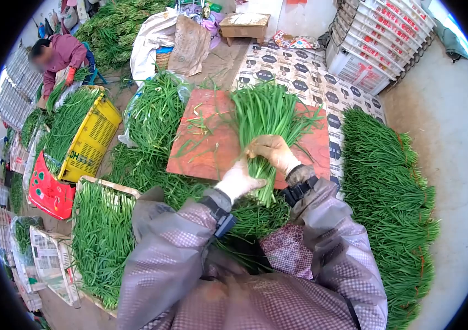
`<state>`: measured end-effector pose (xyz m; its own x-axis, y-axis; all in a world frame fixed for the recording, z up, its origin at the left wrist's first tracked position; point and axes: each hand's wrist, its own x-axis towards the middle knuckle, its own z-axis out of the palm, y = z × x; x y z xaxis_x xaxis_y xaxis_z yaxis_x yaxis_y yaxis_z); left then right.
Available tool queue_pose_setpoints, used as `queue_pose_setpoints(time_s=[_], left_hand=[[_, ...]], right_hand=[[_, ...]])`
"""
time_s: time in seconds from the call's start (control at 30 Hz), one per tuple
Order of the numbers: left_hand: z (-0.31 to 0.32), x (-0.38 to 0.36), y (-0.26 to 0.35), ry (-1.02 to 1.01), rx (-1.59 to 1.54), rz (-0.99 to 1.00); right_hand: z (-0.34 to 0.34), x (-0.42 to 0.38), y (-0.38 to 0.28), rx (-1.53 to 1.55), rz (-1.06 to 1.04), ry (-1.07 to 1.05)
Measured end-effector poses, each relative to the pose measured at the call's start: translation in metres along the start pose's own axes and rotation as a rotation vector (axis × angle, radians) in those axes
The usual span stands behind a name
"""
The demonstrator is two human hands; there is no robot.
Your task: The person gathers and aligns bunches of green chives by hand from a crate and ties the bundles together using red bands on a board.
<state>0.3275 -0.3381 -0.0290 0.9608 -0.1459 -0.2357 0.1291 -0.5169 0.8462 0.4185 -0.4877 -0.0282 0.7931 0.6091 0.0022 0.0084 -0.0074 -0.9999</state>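
Note:
A thick bunch of green garlic chives (264, 113) lies over a reddish wooden board (201, 148), leaf ends spread away from me and pale stalk ends towards me. My right hand (275, 153), in a pale work glove, is closed around the bunch near its middle. Lower down, my left hand (238, 180), gloved in white, grips the stalks from the left side, its thumb across them. The undersides of both hands are hidden. Loose leaf scraps are scattered over the left part of the board.
Tied chives (388, 220) are stacked along the right wall. Loose chives (157, 113) heap left of the board. A filled yellow crate (88, 137) and a filled pale crate (135, 190) stand left. White crates (377, 44) are piled back right. A co-worker (66, 55) handles chives back left.

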Motion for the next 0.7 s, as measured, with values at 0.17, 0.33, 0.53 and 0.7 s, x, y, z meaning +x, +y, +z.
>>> queue_pose_setpoints(time_s=[0.17,0.33,0.53,0.7], left_hand=[[-0.058,0.005,0.012,-0.204,0.434,0.052],[-0.056,0.01,0.012,-0.06,1.083,0.126],[0.005,0.016,0.001,0.205,1.14,0.031],[0.004,0.028,-0.023,0.179,1.175,0.054]], right_hand=[[0.012,-0.019,-0.042,0.123,0.03,0.012],[0.02,-0.009,0.003,0.385,0.072,0.182],[0.021,0.003,0.013,0.483,-0.028,0.284],[0.037,0.002,0.012,0.083,-0.233,0.179]])
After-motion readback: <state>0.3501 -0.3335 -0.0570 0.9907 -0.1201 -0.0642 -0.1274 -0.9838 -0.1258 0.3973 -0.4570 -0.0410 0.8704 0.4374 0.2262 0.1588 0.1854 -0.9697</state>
